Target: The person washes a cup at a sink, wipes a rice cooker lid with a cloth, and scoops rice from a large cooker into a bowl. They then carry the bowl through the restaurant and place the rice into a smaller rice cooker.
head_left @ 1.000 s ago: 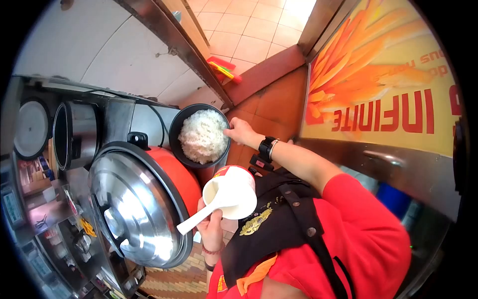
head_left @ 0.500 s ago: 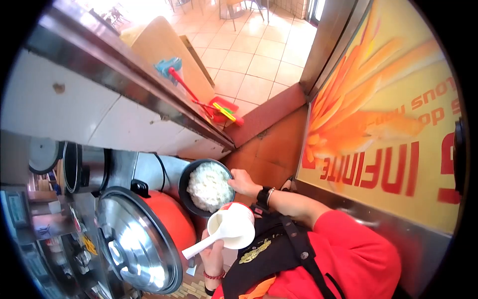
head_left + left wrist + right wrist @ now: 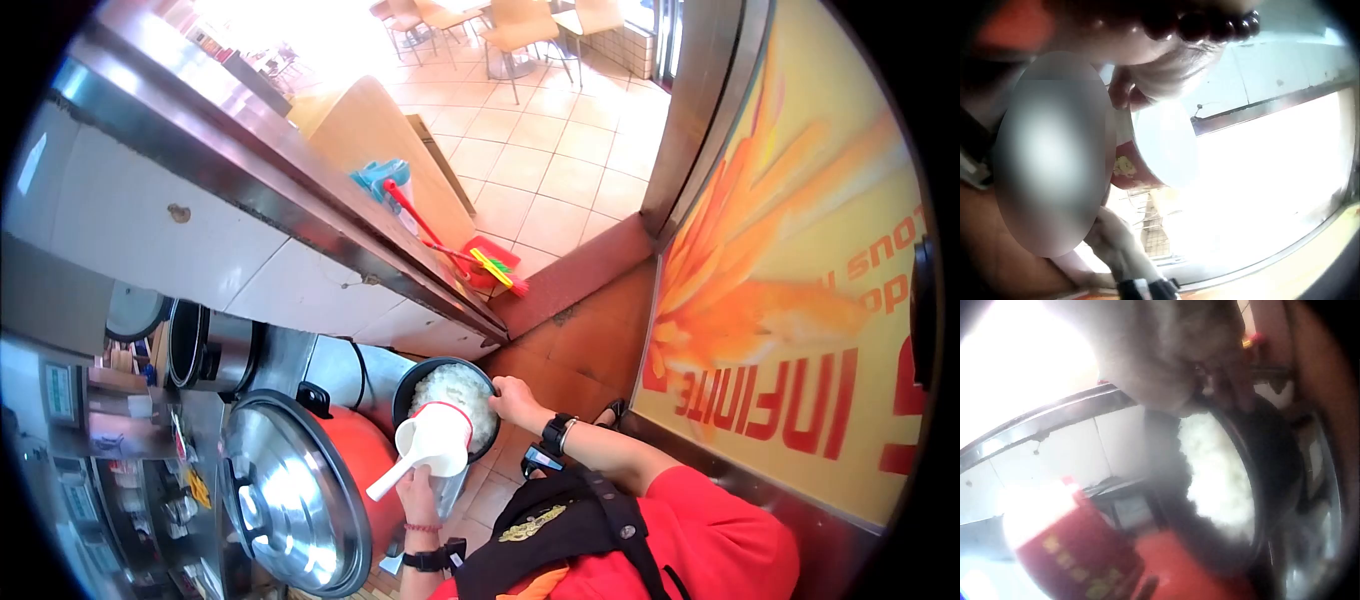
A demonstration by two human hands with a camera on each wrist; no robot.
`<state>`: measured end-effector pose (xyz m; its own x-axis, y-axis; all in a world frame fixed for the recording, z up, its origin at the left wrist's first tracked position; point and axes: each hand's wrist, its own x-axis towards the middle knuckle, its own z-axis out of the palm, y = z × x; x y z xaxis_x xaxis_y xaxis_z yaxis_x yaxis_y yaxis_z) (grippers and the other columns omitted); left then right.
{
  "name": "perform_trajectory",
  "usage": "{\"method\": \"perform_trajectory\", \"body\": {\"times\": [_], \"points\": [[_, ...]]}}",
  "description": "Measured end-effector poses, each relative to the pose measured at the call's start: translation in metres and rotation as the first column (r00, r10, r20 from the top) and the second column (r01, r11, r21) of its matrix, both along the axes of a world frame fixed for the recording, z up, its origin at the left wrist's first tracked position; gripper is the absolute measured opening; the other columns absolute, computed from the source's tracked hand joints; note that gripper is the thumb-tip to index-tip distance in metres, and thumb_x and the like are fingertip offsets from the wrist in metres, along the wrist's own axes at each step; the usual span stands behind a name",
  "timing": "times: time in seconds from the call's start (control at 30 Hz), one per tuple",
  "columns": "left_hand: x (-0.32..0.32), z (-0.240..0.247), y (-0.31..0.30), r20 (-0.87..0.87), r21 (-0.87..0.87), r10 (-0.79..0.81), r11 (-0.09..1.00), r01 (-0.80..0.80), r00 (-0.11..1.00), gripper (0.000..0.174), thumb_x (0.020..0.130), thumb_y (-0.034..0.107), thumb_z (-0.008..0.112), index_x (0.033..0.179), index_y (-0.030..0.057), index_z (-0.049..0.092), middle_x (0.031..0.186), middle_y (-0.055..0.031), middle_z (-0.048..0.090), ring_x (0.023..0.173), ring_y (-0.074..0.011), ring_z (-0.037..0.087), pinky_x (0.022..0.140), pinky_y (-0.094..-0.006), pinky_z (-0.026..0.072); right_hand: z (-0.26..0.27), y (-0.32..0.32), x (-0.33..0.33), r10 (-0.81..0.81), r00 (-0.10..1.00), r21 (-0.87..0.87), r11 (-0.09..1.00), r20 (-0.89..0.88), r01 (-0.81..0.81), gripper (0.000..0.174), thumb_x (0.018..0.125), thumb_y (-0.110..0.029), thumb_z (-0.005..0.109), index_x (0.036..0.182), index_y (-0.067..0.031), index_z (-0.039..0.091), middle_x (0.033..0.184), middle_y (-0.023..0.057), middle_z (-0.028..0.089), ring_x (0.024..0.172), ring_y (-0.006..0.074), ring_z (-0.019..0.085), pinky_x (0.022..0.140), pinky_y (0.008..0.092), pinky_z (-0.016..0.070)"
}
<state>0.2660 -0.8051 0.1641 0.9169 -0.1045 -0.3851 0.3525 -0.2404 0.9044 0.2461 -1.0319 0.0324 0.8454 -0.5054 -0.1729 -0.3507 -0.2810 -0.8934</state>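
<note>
My left hand [image 3: 418, 492], with a beaded bracelet at its wrist, holds a white and red paper tub [image 3: 455, 456] together with a white rice scoop [image 3: 392, 480]. The scoop's handle sticks out toward the red cooker. In the head view the tub overlaps the white rice [image 3: 450, 384] in a dark round pot [image 3: 403, 395]. My right hand [image 3: 517, 402] grips that pot's rim on the side away from the cooker. The right wrist view shows its fingers over the rim, with the rice [image 3: 1219, 478] inside and the red tub [image 3: 1082, 550] nearby.
A large red cooker [image 3: 372, 455] with a shiny lid [image 3: 290, 505] stands left of the pot. Behind runs a white tiled wall [image 3: 220, 220] with a metal ledge. A doorway sill [image 3: 580, 275], a broom [image 3: 495, 270] and a yellow poster panel [image 3: 770, 330] lie beyond.
The view has tilted up toward the doorway. The tub has shifted from beside the pot to overlapping the rice. Both hands keep their holds.
</note>
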Motion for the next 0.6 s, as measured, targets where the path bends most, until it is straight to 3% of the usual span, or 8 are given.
{"method": "perform_trajectory", "body": {"times": [0.1,0.13,0.23,0.27,0.3,0.37,0.4,0.6], "points": [[0.021,-0.047,0.031,-0.025,0.221,-0.061,0.973,0.065,0.998,0.026,0.082,0.005,0.055,0.104,-0.0056,0.064,0.084,0.0001,0.06,0.071,-0.0084,0.052,0.062,-0.0237,0.0406,-0.005,-0.012,-0.009,0.005,1.0,-0.031,1.0,-0.007,-0.005,0.016,0.074,-0.015,0.063,0.079,-0.0006,0.06,0.077,0.0208,0.063,0.077,0.0381,0.062,0.068,0.0466,0.0474],[0.024,-0.051,0.027,-0.014,0.131,-0.096,0.987,0.097,0.995,0.042,0.084,0.004,0.053,0.124,-0.0101,0.053,0.127,-0.0125,0.054,0.113,-0.0183,0.055,0.096,-0.0287,0.0415,-0.004,-0.019,-0.01,0.003,0.999,-0.025,1.0,-0.047,-0.004,0.016,0.073,-0.015,0.062,0.08,-0.0007,0.06,0.078,0.0213,0.063,0.079,0.0387,0.062,0.07,0.0471,0.0477],[0.044,-0.083,0.033,-0.019,0.258,-0.138,0.956,0.138,0.99,0.034,0.083,0.005,0.055,0.112,-0.0111,0.061,0.131,-0.0142,0.051,0.116,-0.0191,0.053,0.097,-0.0275,0.0416,-0.002,-0.033,-0.015,-0.018,0.995,0.008,1.0,-0.094,0.019,0.015,0.073,-0.014,0.062,0.08,-0.0008,0.059,0.079,0.0218,0.063,0.081,0.039,0.062,0.071,0.0463,0.0479],[0.047,-0.099,0.028,0.098,0.197,-0.074,0.979,0.054,0.992,0.02,0.083,0.006,0.056,0.089,-0.0089,0.068,0.111,-0.0121,0.061,0.097,-0.0151,0.06,0.082,-0.0257,0.0473,-0.004,-0.036,-0.017,-0.01,0.998,0.009,1.0,-0.07,0.01,0.013,0.074,-0.013,0.062,0.079,-0.0015,0.058,0.077,0.0206,0.062,0.077,0.0368,0.062,0.068,0.0449,0.0474],[0.051,-0.097,0.021,0.102,0.189,-0.077,0.98,0.056,0.992,0.02,0.083,0.006,0.056,0.089,-0.0089,0.068,0.111,-0.0121,0.061,0.097,-0.0151,0.06,0.082,-0.0257,0.0473,-0.006,-0.038,-0.018,-0.003,0.999,0.01,1.0,-0.047,0.004,0.012,0.075,-0.012,0.063,0.078,-0.0021,0.057,0.075,0.0193,0.061,0.073,0.0346,0.062,0.065,0.0435,0.0469],[0.056,-0.083,0.002,-0.116,0.155,-0.066,0.984,0.083,0.991,0.017,0.083,0.008,0.057,0.075,-0.0038,0.065,0.082,-0.0046,0.062,0.072,-0.0092,0.055,0.063,-0.0239,0.0433,-0.003,-0.036,-0.019,-0.014,0.999,0.009,1.0,-0.033,0.014,0.011,0.075,-0.01,0.063,0.08,-0.0025,0.058,0.075,0.0187,0.061,0.074,0.0333,0.063,0.065,0.0424,0.0474],[0.055,-0.08,-0.007,-0.072,0.142,-0.074,0.986,0.084,0.995,0.016,0.083,0.009,0.058,0.069,0.0005,0.061,0.064,0.0031,0.052,0.056,-0.006,0.043,0.052,-0.0236,0.0335,-0.004,-0.033,-0.019,-0.017,0.999,0.044,0.999,-0.028,0.018,0.011,0.076,-0.011,0.061,0.081,-0.002,0.057,0.078,0.0205,0.062,0.078,0.0365,0.062,0.068,0.0444,0.0475],[0.059,-0.075,-0.02,-0.033,0.104,-0.033,0.994,0.036,0.999,0.016,0.082,0.01,0.059,0.068,0.0014,0.059,0.064,0.0029,0.052,0.056,-0.0064,0.044,0.051,-0.0229,0.0335,-0.006,-0.034,-0.021,0.004,1.0,0.096,0.995,-0.017,-0.002,0.011,0.078,-0.011,0.059,0.082,-0.001,0.056,0.081,0.0232,0.062,0.083,0.0409,0.061,0.072,0.0469,0.0476]]}}
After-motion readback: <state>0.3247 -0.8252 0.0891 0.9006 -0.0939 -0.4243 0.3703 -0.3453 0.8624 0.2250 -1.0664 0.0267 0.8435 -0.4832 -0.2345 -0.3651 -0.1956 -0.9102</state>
